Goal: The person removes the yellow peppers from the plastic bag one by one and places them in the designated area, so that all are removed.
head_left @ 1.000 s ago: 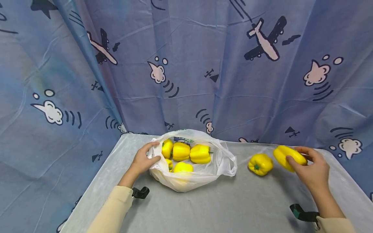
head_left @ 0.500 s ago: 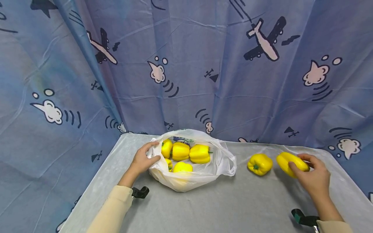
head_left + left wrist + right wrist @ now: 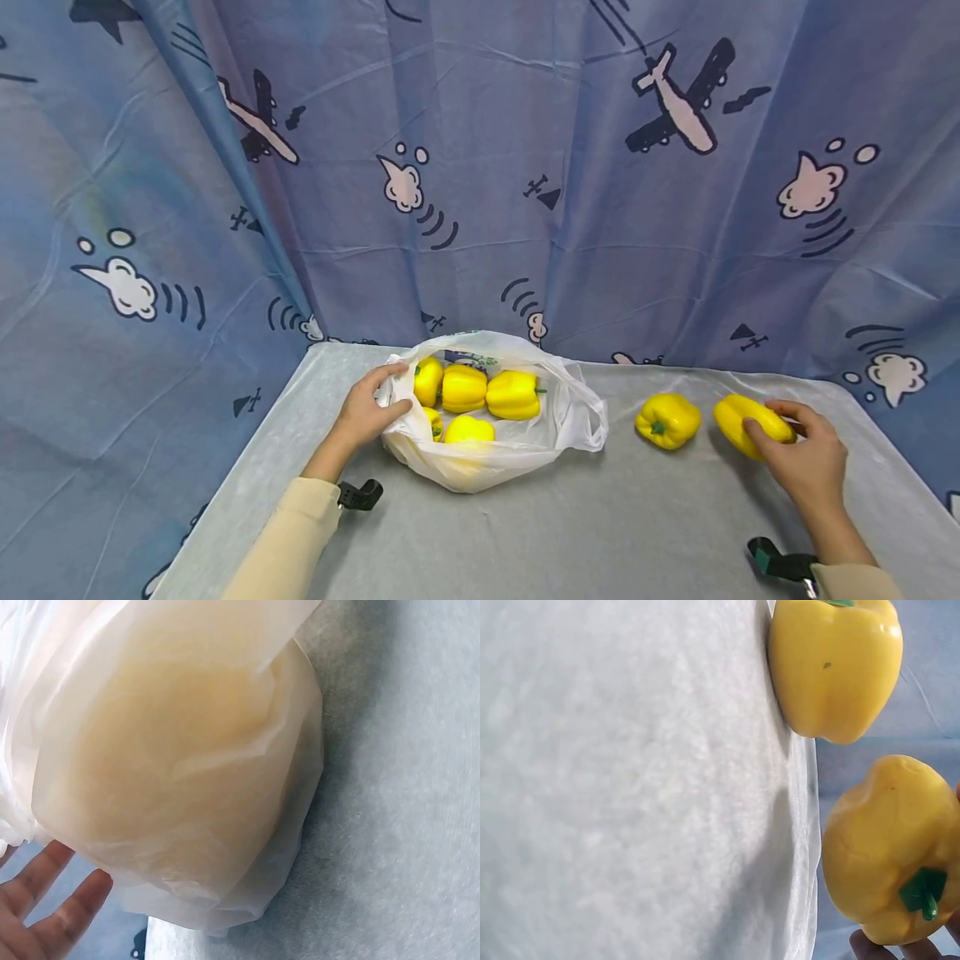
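A white plastic bag (image 3: 480,477) lies with its mouth open, slightly left of the table's middle. Several yellow bell peppers (image 3: 513,395) rest inside it. My left hand (image 3: 369,408) holds the bag's left rim, thumb toward the front and fingers toward the back; the left wrist view shows fingers (image 3: 82,900) against the plastic. To the right, my right hand (image 3: 808,454) grips a yellow bell pepper (image 3: 742,425) between thumb and fingers, just above the table. Its green stem (image 3: 926,892) shows in the right wrist view. Another yellow bell pepper (image 3: 668,422) sits left of it on the table.
A pale grey cloth covers the table (image 3: 540,542). Behind and to the left hangs a blue curtain (image 3: 480,167) printed with airplanes, meeting the table's back edge. The bag's handle loop (image 3: 596,425) spreads toward the loose pepper.
My right hand has lowered the held bell pepper a little and shifted it slightly right, then stayed nearly still. The left hand and the bag have kept their places.
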Tool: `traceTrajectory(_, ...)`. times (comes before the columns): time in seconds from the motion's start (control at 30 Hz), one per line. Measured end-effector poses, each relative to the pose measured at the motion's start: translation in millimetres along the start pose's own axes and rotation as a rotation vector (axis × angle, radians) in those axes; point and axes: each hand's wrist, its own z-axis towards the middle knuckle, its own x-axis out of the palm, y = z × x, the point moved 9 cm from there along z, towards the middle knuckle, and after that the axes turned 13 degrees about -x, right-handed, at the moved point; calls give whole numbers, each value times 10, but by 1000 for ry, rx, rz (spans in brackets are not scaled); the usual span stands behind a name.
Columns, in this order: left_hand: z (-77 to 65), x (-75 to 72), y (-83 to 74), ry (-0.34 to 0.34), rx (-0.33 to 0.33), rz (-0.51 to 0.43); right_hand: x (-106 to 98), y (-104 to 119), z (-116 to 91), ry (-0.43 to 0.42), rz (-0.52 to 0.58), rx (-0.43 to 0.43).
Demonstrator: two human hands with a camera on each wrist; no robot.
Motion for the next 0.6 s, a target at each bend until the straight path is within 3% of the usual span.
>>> traceTrajectory(0.27,0,-5,4,10,-18,10,51,-7,1,42,-22,17)
traceTrajectory(0.5,-2,-1,7,13,-23,7,117,-65,5,46,-23,-61)
traceTrajectory(0.6,1,4,12,15,-27,7,138,-72,-5,61,-45,-46)
